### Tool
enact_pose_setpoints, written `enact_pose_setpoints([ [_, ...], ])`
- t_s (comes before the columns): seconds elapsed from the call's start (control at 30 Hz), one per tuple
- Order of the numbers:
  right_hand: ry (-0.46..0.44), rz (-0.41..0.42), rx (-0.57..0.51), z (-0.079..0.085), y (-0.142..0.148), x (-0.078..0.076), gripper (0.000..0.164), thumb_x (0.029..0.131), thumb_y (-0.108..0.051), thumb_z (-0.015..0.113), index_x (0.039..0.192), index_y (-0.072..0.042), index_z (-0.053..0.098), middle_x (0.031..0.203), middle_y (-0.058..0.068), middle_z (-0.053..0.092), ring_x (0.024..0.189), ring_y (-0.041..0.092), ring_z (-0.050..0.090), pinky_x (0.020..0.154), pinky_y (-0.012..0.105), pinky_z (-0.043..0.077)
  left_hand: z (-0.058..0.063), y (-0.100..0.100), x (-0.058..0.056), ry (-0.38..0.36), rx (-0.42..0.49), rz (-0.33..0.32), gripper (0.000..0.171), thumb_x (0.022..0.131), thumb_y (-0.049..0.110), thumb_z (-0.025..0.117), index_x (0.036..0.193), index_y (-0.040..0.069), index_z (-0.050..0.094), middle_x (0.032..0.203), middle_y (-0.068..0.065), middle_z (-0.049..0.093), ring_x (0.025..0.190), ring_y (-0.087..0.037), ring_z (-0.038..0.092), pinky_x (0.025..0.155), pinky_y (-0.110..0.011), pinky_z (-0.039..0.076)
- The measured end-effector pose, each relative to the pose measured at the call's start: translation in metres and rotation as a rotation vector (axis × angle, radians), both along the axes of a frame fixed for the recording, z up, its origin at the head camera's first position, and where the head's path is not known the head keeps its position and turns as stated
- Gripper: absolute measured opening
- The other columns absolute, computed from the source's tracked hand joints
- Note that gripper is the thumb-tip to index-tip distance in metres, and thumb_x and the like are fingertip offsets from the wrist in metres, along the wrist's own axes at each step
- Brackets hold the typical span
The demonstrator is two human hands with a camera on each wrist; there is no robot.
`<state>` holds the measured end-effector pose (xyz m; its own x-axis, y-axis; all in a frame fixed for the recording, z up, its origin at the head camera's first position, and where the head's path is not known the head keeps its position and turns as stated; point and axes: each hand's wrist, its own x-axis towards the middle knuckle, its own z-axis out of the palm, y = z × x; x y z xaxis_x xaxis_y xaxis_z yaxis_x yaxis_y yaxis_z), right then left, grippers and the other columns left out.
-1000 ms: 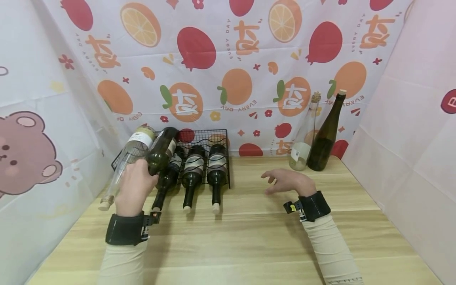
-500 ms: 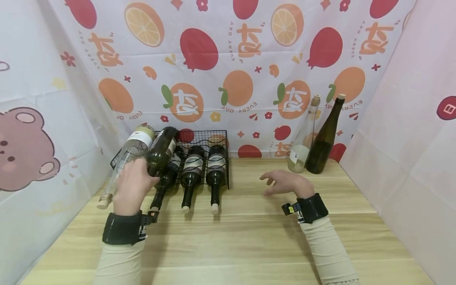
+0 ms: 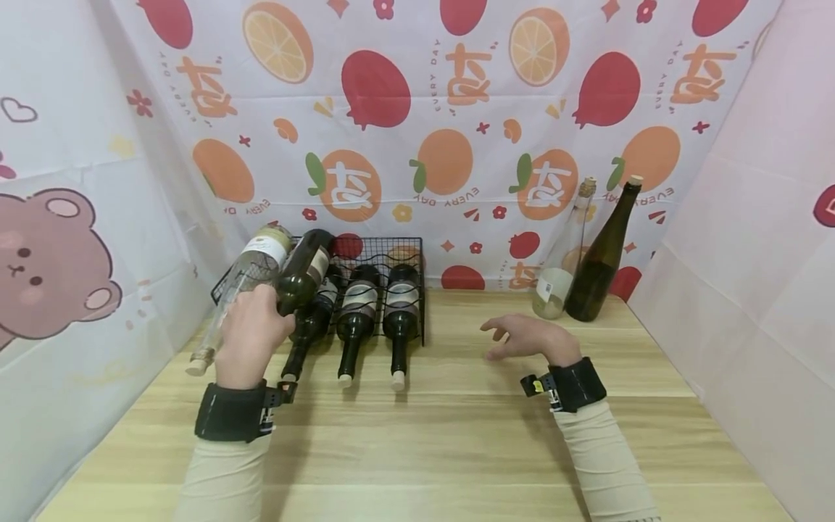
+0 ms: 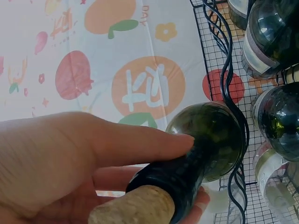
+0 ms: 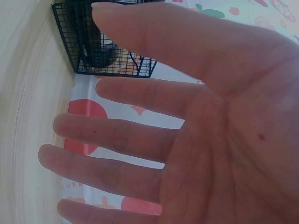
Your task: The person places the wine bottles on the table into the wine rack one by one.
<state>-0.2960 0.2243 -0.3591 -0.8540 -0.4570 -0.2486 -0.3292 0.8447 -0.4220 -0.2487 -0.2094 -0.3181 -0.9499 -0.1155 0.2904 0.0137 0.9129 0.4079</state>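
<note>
My left hand (image 3: 251, 337) grips a dark green wine bottle (image 3: 306, 264) by its neck, at the black wire rack (image 3: 375, 248). In the left wrist view the thumb lies along the neck and the bottle's cork (image 4: 135, 206) points toward the camera. The bottle's base end lies toward the rack's back, above another dark bottle (image 3: 313, 319). Beside it, a clear bottle (image 3: 254, 264) with a white label slants with its cork toward me, partly hidden by the hand. My right hand (image 3: 531, 339) hovers over the table, fingers spread in the right wrist view, holding nothing.
Two more dark bottles (image 3: 356, 322) (image 3: 401, 319) lie in the rack, corks toward me. At the back right a clear bottle (image 3: 554, 286) and a dark green bottle (image 3: 593, 279) stand upright on the wooden table (image 3: 417, 449). Printed cloth walls (image 3: 443, 156) enclose the table.
The head view has shifted slightly. The left hand keeps its grip on the bottle's neck at the rack, and the right hand stays over the table; neither visibly moves among the things.
</note>
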Motion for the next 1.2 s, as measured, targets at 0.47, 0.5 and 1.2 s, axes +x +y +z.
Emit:
enact_pose_setpoints([
  [0.47,-0.016,0.021,-0.006,0.0007,-0.0016,0.0001,0.057,0.095,-0.030,0.075,0.146,-0.011,0.057,0.139,0.022,0.064,0.130,0.039,0.061,0.104,0.054,0.052,0.0004,0.0018,-0.0025,-0.093,0.034,-0.020,0.013,0.083,0.011,0.056,0.075,0.001,0.053,0.077,-0.020,0.056,0.063,-0.030,0.054,0.051,-0.036,0.040],
  [0.5,-0.017,0.020,-0.006,0.0008,-0.0016,0.0000,0.057,0.095,-0.030,0.075,0.146,-0.011,0.057,0.139,0.022,0.064,0.130,0.039,0.062,0.104,0.054,0.052,0.0003,0.0016,-0.0023,-0.093,0.034,-0.021,0.012,0.083,0.011,0.055,0.074,0.002,0.052,0.076,-0.019,0.056,0.063,-0.030,0.053,0.051,-0.036,0.040],
  [1.2,-0.026,0.028,0.017,0.0012,-0.0025,-0.0044,0.058,0.095,-0.030,0.074,0.147,-0.009,0.056,0.140,0.023,0.064,0.131,0.041,0.061,0.105,0.054,0.051,0.0010,-0.0002,-0.0038,-0.089,0.020,-0.047,0.031,0.087,0.009,0.073,0.101,-0.014,0.058,0.099,-0.038,0.064,0.080,-0.044,0.065,0.062,-0.049,0.052],
])
